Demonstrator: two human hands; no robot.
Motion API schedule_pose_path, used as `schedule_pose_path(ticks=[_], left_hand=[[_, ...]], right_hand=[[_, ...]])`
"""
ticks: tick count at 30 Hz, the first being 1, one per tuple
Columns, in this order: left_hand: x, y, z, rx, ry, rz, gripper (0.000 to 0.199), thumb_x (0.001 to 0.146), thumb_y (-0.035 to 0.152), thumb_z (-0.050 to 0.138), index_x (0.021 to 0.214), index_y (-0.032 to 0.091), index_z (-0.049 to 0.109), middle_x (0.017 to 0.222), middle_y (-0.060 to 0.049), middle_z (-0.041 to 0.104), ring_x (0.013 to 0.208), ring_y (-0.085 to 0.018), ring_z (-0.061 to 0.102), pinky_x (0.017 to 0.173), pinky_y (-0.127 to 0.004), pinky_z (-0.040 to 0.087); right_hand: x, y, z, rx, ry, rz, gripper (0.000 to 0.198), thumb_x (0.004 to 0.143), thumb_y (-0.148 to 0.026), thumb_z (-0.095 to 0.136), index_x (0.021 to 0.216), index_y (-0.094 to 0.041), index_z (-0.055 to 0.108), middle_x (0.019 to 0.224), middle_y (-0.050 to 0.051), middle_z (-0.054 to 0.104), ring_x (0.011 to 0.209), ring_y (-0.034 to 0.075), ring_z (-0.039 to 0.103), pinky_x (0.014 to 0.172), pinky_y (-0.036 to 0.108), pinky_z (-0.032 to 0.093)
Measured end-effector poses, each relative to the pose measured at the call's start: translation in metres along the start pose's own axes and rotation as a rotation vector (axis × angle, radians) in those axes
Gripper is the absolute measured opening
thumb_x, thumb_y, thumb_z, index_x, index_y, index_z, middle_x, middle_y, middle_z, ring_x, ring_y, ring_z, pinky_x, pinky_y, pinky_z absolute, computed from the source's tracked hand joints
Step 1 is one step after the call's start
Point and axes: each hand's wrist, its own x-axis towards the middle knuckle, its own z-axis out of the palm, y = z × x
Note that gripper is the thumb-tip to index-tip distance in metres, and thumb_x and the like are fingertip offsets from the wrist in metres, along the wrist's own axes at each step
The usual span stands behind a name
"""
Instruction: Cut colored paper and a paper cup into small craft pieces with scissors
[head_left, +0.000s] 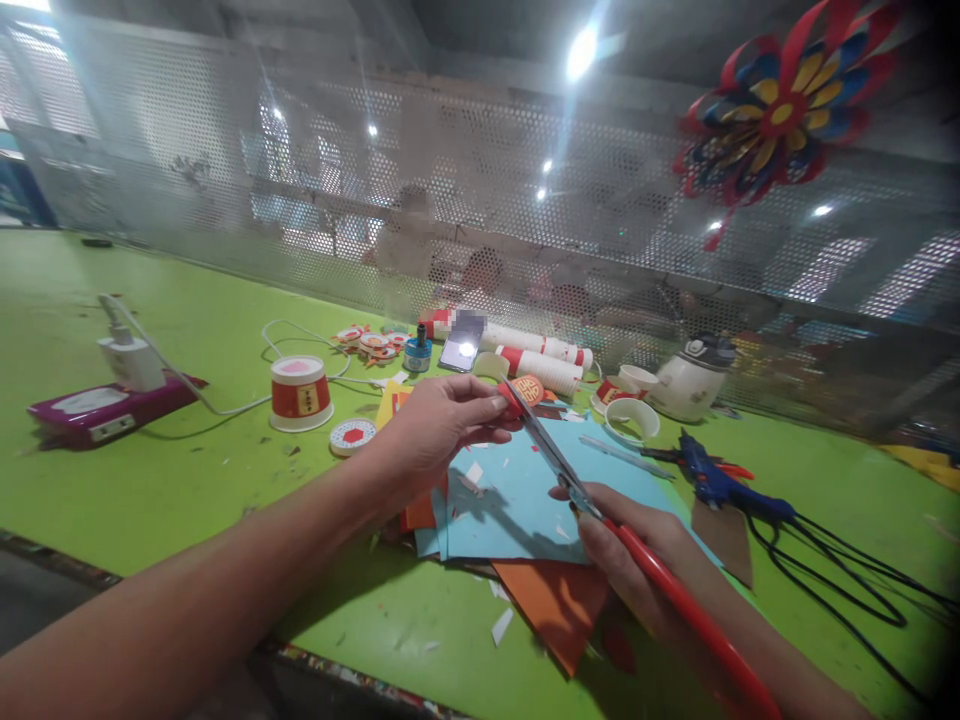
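Left fingertips (501, 404) pinch a small red paper piece (513, 400) at the blades of metal scissors with long red handles (559, 468), gripped in the right hand (637, 530). Both are above light-blue paper sheets (517, 515). With fingertips so near, a slip could nick skin; the piece twisting could spoil the cut. Rightward lies a blue plastic glue gun (705, 472); its trailing black cord (825, 550) could snag an elbow.

I count 2 bare hands (439, 410), 1 pair of red-handled metal scissors (656, 572), 1 blue corded glue gun (706, 478), 1 purple power strip (154, 412), 1 red-blue-yellow petalled flower (787, 115).
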Motion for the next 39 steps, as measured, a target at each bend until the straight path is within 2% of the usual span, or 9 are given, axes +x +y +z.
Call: schedule_pose_path(ticks=[4,9,14,24,29,39], left_hand=[[-0.0002,0.0001,0.0005,0.016,-0.001,-0.001,0.008,0.071,0.013,0.07,0.067,0.01,0.064,0.072,-0.008,0.069,0.07,-0.016,0.064,0.072,-0.032,0.048],[0.0004,-0.0007,-0.0007,0.018,-0.002,-0.005,0.008,0.071,0.014,0.071,0.067,0.01,0.064,0.072,-0.009,0.069,0.07,-0.016,0.064,0.071,-0.032,0.048],[0.0006,-0.001,-0.0009,0.014,0.002,-0.011,0.009,0.071,0.013,0.071,0.066,0.01,0.064,0.07,-0.008,0.068,0.068,-0.015,0.064,0.071,-0.031,0.048],[0.0014,-0.0006,-0.0009,0.003,0.005,-0.028,0.008,0.07,0.012,0.071,0.065,0.01,0.065,0.069,-0.008,0.068,0.068,-0.015,0.064,0.073,-0.032,0.048],[0.0014,-0.0011,-0.0006,0.012,0.017,-0.033,0.008,0.072,0.01,0.069,0.066,0.009,0.065,0.068,-0.009,0.068,0.067,-0.015,0.064,0.073,-0.032,0.049],[0.0019,-0.0015,-0.0006,0.009,0.02,-0.031,0.008,0.074,0.009,0.067,0.065,0.008,0.065,0.067,-0.008,0.067,0.064,-0.014,0.063,0.072,-0.031,0.05]], right_hand=[[-0.0003,0.0,0.0008,-0.032,0.036,0.003,0.054,0.089,-0.062,0.033,0.102,-0.019,0.063,0.057,-0.004,0.045,0.052,0.013,0.039,0.049,0.024,0.035],[-0.0004,-0.0009,-0.0006,-0.025,0.008,0.027,0.048,0.09,-0.056,0.036,0.104,-0.019,0.062,0.058,-0.005,0.044,0.052,0.014,0.04,0.05,0.023,0.034],[-0.0004,-0.0001,-0.0006,-0.041,0.03,0.026,0.046,0.09,-0.056,0.037,0.102,-0.02,0.063,0.061,-0.003,0.049,0.054,0.014,0.044,0.051,0.024,0.037],[-0.0019,0.0021,0.0042,0.023,0.051,0.079,0.056,0.086,-0.066,0.036,0.101,-0.019,0.063,0.057,-0.005,0.043,0.051,0.013,0.042,0.047,0.023,0.036],[-0.0021,0.0014,0.0065,0.1,0.015,0.126,0.054,0.086,-0.064,0.037,0.101,-0.017,0.061,0.052,-0.008,0.033,0.046,0.011,0.03,0.042,0.022,0.024],[-0.0027,-0.0013,0.0049,0.045,0.025,0.092,0.048,0.089,-0.058,0.038,0.101,-0.017,0.062,0.056,-0.006,0.038,0.051,0.012,0.038,0.048,0.024,0.029]])
